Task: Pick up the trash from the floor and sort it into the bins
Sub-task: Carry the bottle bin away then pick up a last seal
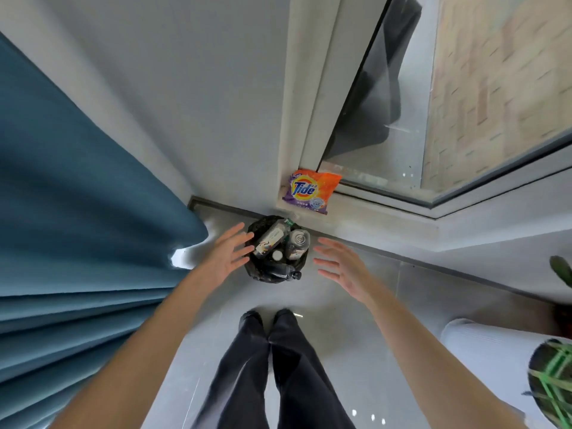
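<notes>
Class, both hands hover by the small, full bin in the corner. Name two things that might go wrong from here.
1. The bin is crammed. The dark bottle lying at its near rim may tumble out if the bin tips.
2. The left hand and right hand are open on either side of it. A weak grip might let the loaded bin slip.

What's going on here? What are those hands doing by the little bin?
A person stands over a small black-lined bin on the floor by the wall. It holds a clear bottle, a can and a dark bottle. The left hand and right hand are spread open on either side of it, holding nothing. An orange Tide bag sits on the ledge behind the bin.
</notes>
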Demonstrator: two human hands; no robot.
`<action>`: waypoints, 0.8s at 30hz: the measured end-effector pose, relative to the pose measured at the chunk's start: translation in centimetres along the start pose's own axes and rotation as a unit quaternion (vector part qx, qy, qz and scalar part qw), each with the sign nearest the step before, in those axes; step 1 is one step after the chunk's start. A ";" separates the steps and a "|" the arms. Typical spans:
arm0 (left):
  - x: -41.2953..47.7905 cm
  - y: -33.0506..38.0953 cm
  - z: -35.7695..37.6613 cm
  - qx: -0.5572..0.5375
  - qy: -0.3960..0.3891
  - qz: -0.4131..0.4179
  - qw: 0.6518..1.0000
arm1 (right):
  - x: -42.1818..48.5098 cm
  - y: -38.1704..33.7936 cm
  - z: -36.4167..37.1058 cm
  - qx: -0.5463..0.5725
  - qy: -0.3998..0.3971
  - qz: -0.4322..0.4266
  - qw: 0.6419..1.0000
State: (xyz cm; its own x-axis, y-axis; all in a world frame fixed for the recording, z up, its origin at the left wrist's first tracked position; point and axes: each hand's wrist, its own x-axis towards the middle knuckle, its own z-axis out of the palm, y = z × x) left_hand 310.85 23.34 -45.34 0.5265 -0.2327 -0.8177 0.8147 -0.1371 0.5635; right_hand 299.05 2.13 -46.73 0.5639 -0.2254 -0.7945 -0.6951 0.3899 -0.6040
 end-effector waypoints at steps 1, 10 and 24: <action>-1.7 0.7 0.2 -0.001 0.001 0.016 1.000 | -1.8 -0.7 0.0 -0.013 0.000 -0.016 1.000; -11.1 3.0 3.7 0.141 -0.065 0.126 0.980 | -12.6 -2.2 -1.7 0.027 0.036 -0.127 0.991; -15.7 -1.3 11.7 0.526 -0.381 0.225 0.726 | -26.8 12.7 2.2 0.169 0.401 -0.133 0.890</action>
State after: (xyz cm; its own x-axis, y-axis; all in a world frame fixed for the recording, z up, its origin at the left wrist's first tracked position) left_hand 298.73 15.95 -31.86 0.0677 -0.8925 -0.4460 -0.2473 -0.4481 0.8591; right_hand 276.09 15.08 -32.97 0.0948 -0.8623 -0.4975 -0.3341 0.4432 -0.8318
